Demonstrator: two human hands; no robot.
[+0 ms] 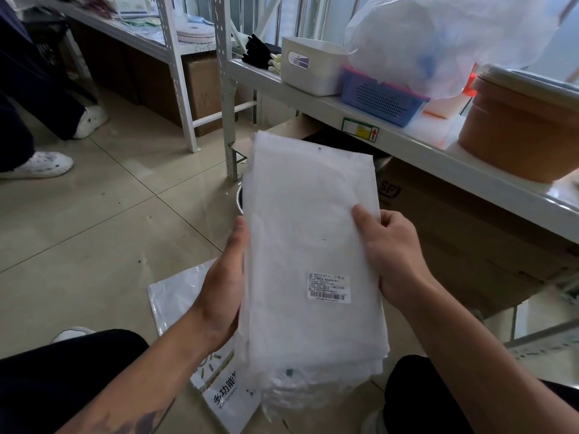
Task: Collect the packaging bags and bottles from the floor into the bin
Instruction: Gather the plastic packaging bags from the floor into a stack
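I hold a flat stack of white translucent packaging bags (310, 239) upright in front of me, a barcode label on its lower right. My left hand (224, 286) grips the stack's left edge, thumb along the side. My right hand (391, 258) grips the right edge, thumb pressed on the front. More bags lie on the floor below: a clear one (178, 296) under my left wrist and a printed white one (228, 399) between my knees. A round metal rim (239, 198) shows just behind the stack's left edge. No bottle is visible.
A white metal shelf (407, 142) runs along the right with a white box (310, 65), a purple basket (379, 103), a big plastic bag (438, 36) and a brown tub (517, 130). Cardboard boxes (470, 233) sit under it. Another person's legs and white shoes (44, 164) stand at left.
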